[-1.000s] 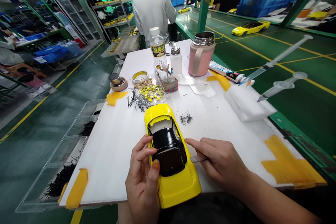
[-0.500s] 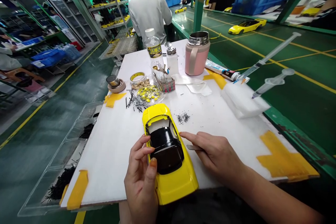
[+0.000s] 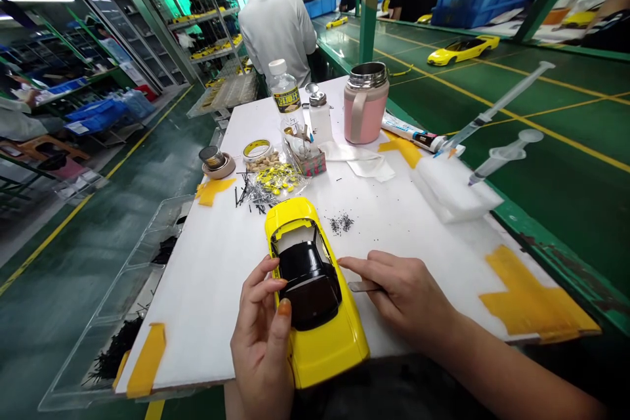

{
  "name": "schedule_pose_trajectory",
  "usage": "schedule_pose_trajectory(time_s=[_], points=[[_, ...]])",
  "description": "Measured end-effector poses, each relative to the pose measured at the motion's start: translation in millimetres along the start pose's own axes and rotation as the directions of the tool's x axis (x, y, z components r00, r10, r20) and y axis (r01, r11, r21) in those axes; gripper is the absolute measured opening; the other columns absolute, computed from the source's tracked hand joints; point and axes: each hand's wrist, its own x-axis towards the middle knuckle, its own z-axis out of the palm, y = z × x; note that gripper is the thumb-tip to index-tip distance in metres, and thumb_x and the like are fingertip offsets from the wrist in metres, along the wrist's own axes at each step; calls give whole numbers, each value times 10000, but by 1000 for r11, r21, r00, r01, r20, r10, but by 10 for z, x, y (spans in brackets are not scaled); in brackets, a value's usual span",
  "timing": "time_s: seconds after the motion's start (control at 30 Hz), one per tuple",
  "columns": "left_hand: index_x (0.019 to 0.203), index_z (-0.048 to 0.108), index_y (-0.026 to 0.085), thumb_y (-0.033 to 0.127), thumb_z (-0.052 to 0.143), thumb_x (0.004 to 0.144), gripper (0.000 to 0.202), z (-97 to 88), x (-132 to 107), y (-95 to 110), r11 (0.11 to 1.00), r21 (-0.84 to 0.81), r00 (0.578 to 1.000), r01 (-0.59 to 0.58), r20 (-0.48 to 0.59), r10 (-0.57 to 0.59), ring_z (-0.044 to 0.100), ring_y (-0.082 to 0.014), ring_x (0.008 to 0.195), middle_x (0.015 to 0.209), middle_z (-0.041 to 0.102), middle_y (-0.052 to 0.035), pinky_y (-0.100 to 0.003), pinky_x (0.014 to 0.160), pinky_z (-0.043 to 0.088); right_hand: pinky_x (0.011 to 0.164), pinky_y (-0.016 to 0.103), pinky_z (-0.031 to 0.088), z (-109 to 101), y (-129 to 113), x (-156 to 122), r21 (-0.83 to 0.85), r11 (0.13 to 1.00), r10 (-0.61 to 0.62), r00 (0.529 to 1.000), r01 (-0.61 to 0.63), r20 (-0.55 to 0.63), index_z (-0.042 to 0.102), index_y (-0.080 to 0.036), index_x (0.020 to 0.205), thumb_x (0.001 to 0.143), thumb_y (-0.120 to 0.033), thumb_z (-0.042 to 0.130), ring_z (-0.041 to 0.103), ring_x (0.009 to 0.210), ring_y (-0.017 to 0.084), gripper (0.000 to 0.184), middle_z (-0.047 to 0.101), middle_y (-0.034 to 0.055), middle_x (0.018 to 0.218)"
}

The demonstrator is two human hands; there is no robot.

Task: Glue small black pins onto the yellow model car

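A yellow model car body (image 3: 322,335) with a black cabin insert (image 3: 310,282) lies lengthwise on the white board (image 3: 216,275) in front of me. My left hand (image 3: 263,341) grips the car's left side, thumb and fingers curled onto the black insert. My right hand (image 3: 401,295) rests at the car's right side, fingers closed round a small metal tool (image 3: 361,287), forefinger stretched toward the car. A small heap of tiny dark screws (image 3: 340,223) lies just beyond.
Behind the car lie a bag of yellow parts (image 3: 275,177), black pins, tape rolls (image 3: 256,149), a water bottle (image 3: 284,95), a pink flask (image 3: 365,105), a glue tube and two syringes (image 3: 497,105) on foam. A clear tray (image 3: 123,289) stands left. A person in white stands beyond.
The view has shifted slightly. My hands and the car keep almost the same pose; the right hand has edged a little closer to the car.
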Motion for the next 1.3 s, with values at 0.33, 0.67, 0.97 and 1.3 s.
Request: schedule_pose_trajectory(time_s=[0.33, 0.67, 0.97, 1.3], points=[[1023, 700, 247, 306, 676, 955, 93, 9, -6, 11, 1000, -13, 1000, 25, -5, -25, 536, -261, 1393, 1425, 607, -81, -346, 1115, 485, 575, 245, 454, -12, 28, -2, 64, 998, 30, 999, -29, -18, 735, -104, 1211, 875, -38, 418, 619, 614, 145, 466, 681, 39, 769], [1024, 696, 257, 284, 664, 972, 67, -27, -7, 6, 999, 19, 999, 43, 14, -43, 526, -192, 1404, 1439, 612, -35, -238, 1097, 460, 655, 262, 388, 38, 42, 224, 254, 923, 280, 957, -289, 70, 645, -167, 788, 918, -28, 634, 559, 701, 144, 190, 599, -18, 747], [990, 693, 244, 335, 688, 952, 98, 26, -10, 47, 997, 23, 996, 72, -49, -71, 532, -239, 1396, 1418, 627, -47, -325, 1136, 445, 682, 267, 343, 118, 38, 251, 193, 937, 271, 955, -290, 122, 592, -165, 768, 951, -38, 655, 530, 732, 150, 232, 575, -13, 766], [1045, 688, 254, 304, 657, 977, 90, -57, 10, -60, 999, 41, 1000, -3, 26, 2, 528, -206, 1400, 1441, 610, -43, -263, 1105, 465, 704, 284, 324, 130, 24, 283, 142, 925, 329, 930, -352, 164, 556, -166, 741, 978, -82, 658, 525, 750, 161, 271, 582, -1, 774]])
